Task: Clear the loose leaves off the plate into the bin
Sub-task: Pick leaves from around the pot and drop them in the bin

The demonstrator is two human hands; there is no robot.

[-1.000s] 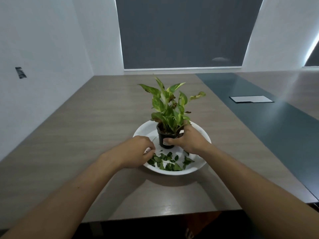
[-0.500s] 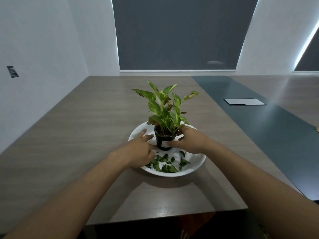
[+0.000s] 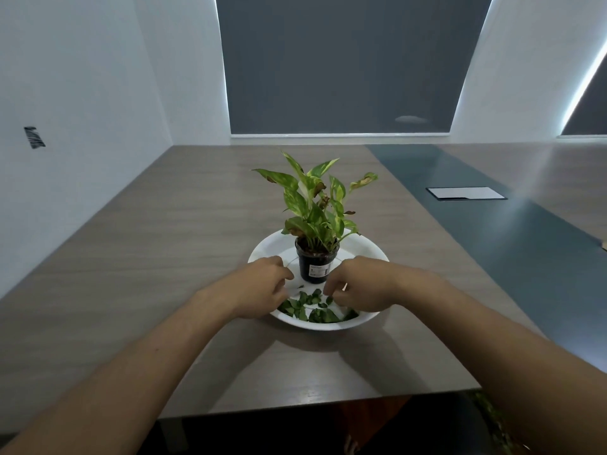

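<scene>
A white plate sits in the middle of the table. On it stands a black pot holding a green and yellow plant. Several small loose leaves lie on the near part of the plate. My left hand hovers over the plate's left side, fingers curled down and fingertips hidden. My right hand is over the plate's right side, off the pot, its bent fingers touching the leaves. Whether either hand holds leaves is not visible. No bin is in view.
The plate rests on a grey wooden table beside a white wall on the left. A dark strip with a flat hatch runs along the right. Green bits show below the table's front edge at lower right.
My right hand has let go of the pot and dropped to the leaves in front of it. My left hand has curled its fingers and moved off the pot.
</scene>
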